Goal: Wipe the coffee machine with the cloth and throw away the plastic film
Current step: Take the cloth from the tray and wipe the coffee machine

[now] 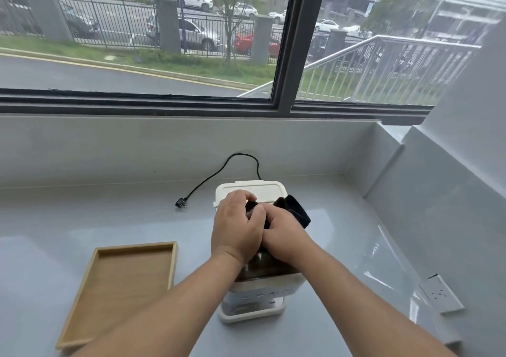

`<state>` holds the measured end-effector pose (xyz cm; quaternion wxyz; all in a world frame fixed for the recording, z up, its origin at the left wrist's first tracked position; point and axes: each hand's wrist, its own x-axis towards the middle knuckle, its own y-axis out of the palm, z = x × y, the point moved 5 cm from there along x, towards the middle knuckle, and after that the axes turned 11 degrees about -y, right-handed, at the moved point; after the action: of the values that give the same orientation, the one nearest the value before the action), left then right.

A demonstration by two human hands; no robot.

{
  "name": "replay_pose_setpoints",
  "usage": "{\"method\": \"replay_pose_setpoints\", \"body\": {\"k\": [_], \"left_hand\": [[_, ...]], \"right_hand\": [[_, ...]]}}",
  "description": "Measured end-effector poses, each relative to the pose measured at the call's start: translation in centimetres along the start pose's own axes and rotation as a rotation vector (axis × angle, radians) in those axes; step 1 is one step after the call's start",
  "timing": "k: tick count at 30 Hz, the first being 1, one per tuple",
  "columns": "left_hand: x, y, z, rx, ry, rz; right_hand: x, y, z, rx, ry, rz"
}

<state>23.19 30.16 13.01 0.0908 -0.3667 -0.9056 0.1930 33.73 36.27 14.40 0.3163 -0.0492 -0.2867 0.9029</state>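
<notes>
Cloth (294, 211), black and bunched, lay on top of the white coffee machine (257, 295), caught between two sets of curled fingers. The left hand (236, 228) bent its fingers (239, 195) down over the cloth's left part, the thumb tucked against it. The right hand (284, 236) gripped the cloth, most of which bulged out past the knuckles to the right. The two hands touched each other above the machine, both forearms reaching in from the near edge. The machine stood on a grey counter (82, 219), its black power cord (216, 174) looping off to the far left and ending in a loose plug (180, 202). A wooden tray (137, 246) lay near left of the machine, and a white wall socket (440, 293) sat to the right. A window (137, 41) ran along the far side.
</notes>
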Motion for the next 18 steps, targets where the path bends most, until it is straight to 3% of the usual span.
{"method": "replay_pose_setpoints", "body": {"k": [14,18], "left_hand": [[0.2,-1.3,0.3,0.194,0.103,0.296],[0.6,-2.2,-0.2,0.383,0.231,0.313]], "right_hand": [[-2.0,0.7,1.0,0.233,0.096,-0.120],[-3.3,-0.1,1.0,0.042,0.103,-0.238]]}}
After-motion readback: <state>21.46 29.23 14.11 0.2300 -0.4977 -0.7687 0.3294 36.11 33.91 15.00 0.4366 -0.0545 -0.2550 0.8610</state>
